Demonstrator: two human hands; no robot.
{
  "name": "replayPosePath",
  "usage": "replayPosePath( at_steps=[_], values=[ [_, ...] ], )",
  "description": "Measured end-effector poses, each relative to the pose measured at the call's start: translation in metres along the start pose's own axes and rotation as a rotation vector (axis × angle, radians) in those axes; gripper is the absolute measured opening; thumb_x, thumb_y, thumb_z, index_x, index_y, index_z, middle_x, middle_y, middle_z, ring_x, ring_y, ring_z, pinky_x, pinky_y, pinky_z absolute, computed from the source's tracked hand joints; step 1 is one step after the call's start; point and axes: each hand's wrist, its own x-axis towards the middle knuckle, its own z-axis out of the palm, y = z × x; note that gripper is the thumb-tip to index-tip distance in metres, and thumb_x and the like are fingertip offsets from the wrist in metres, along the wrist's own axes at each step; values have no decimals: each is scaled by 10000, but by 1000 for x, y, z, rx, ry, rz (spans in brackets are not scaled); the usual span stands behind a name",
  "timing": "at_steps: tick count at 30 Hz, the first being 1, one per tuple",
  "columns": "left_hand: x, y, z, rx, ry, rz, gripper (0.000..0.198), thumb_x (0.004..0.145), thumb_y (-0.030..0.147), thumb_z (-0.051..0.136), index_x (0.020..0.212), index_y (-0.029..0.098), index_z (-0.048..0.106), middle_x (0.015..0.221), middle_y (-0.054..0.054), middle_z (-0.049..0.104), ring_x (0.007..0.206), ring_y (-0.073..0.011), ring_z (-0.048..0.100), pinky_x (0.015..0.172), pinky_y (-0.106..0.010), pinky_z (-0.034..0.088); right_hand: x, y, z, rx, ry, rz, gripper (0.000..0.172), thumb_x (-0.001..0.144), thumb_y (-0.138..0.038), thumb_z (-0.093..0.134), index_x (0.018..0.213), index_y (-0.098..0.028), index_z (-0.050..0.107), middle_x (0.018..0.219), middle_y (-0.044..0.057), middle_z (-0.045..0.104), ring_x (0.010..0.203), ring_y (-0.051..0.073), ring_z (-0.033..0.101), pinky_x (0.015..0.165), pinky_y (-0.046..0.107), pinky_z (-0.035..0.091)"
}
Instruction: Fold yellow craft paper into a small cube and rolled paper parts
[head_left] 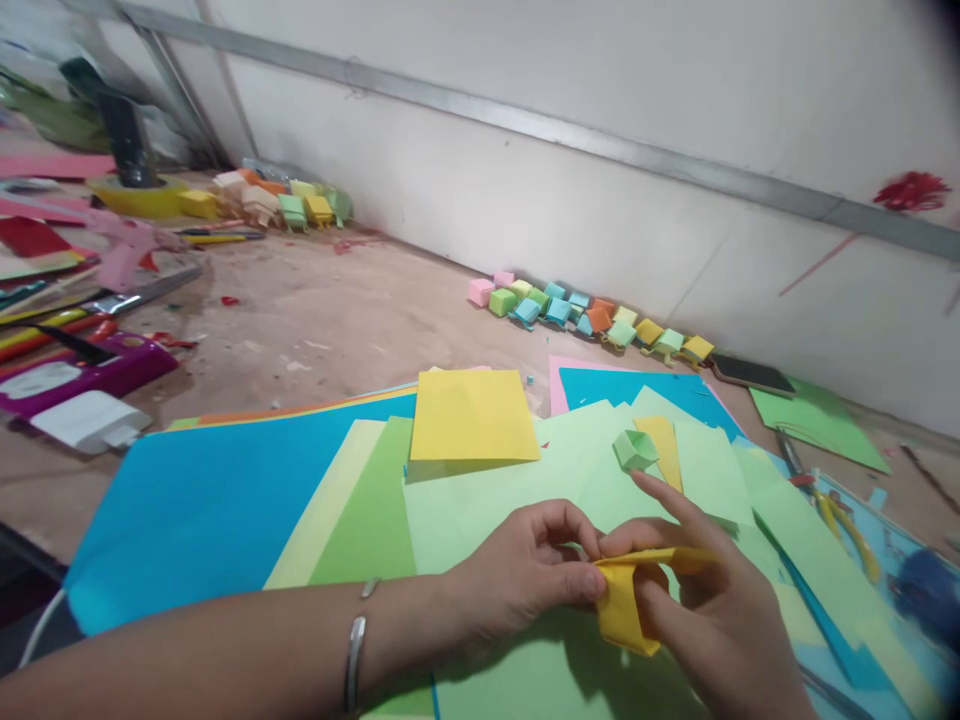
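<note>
Between both hands is a folded piece of yellow paper (626,610), shaped like a partly formed small box with a flap sticking out to the right. My left hand (536,565) pinches its left edge between thumb and fingers. My right hand (712,600) grips it from the right, thumb at the inside and forefinger stretched out. Just beyond that forefinger sits a small open green paper box (634,451). Light green paper sheets (510,510) lie under the hands. A square stack of yellow paper (474,415) rests on them, farther back.
Small coloured paper boxes (559,310) line the wall, with a phone (752,375) at their right end. Scissors with yellow handles (844,530) lie at right. Blue paper (225,500) spreads at left. A pink glue gun (124,240), purple device (90,370) and white adapter (94,420) stand farther left.
</note>
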Motion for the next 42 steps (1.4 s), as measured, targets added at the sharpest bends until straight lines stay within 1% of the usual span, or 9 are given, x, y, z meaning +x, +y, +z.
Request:
replayPosePath(
  at_steps=[7, 13, 19, 21, 23, 26, 30, 34, 42],
  values=[
    [1, 2, 0, 55, 33, 10, 499, 560, 391, 906, 839, 135, 582, 790, -36, 674, 707, -133, 631, 678, -259, 435, 14, 1, -11, -243, -155, -333, 150, 787, -126, 593, 827, -242, 679, 818, 18, 676, 739, 161, 666, 628, 229, 553],
    [-1, 0, 0, 48, 51, -33, 494, 545, 381, 911, 838, 131, 602, 784, -54, 694, 712, -144, 644, 688, -265, 435, 15, -2, -10, -280, -173, -305, 170, 787, -125, 575, 812, -239, 699, 747, 6, 633, 652, 145, 638, 525, 206, 525],
    [-1, 4, 2, -7, 155, -118, 457, 492, 330, 930, 748, 133, 606, 765, -29, 683, 660, -137, 632, 669, -279, 470, 11, -5, -10, -379, -70, -299, 101, 808, -234, 635, 904, -229, 666, 806, 20, 703, 681, 171, 678, 596, 237, 567],
    [-1, 7, 2, -34, 153, -122, 473, 466, 338, 940, 732, 128, 609, 867, -65, 709, 704, -162, 657, 693, -304, 494, 11, -6, -12, -363, -79, -335, 12, 833, -236, 641, 838, -227, 647, 764, 10, 687, 645, 156, 661, 573, 224, 555],
    [0, 8, 2, -56, 143, -131, 491, 447, 353, 948, 719, 125, 609, 913, -84, 717, 716, -173, 667, 690, -312, 504, 11, -8, -16, -322, -112, -411, 58, 848, -214, 648, 793, -230, 636, 750, 4, 678, 647, 148, 653, 577, 217, 551],
    [1, 7, 0, -83, 126, -162, 494, 442, 354, 954, 711, 125, 609, 855, -69, 715, 688, -163, 663, 681, -310, 506, 12, -9, -19, -317, -128, -544, 85, 849, -163, 651, 876, -244, 648, 808, 11, 694, 715, 154, 673, 627, 220, 559],
    [1, 5, -3, -95, 94, -207, 500, 440, 358, 959, 715, 127, 611, 826, -56, 713, 699, -161, 668, 700, -308, 502, 11, -11, -22, -372, -111, -568, 121, 847, -144, 641, 823, -234, 564, 825, 10, 669, 717, 136, 658, 621, 201, 545],
    [1, 5, -4, -70, 80, -222, 514, 446, 385, 954, 740, 131, 619, 810, -43, 713, 694, -156, 668, 701, -310, 502, 11, -15, -25, -413, -188, -606, 191, 809, -133, 660, 768, -229, 499, 867, 8, 643, 724, 122, 644, 611, 186, 531],
    [1, 2, -4, -43, 72, -219, 507, 441, 384, 955, 742, 128, 637, 737, -20, 695, 670, -134, 648, 691, -286, 478, 17, -26, -29, -410, -389, -484, 177, 817, -99, 581, 751, -230, 483, 859, 4, 643, 728, 120, 630, 624, 196, 533]
  ],
)
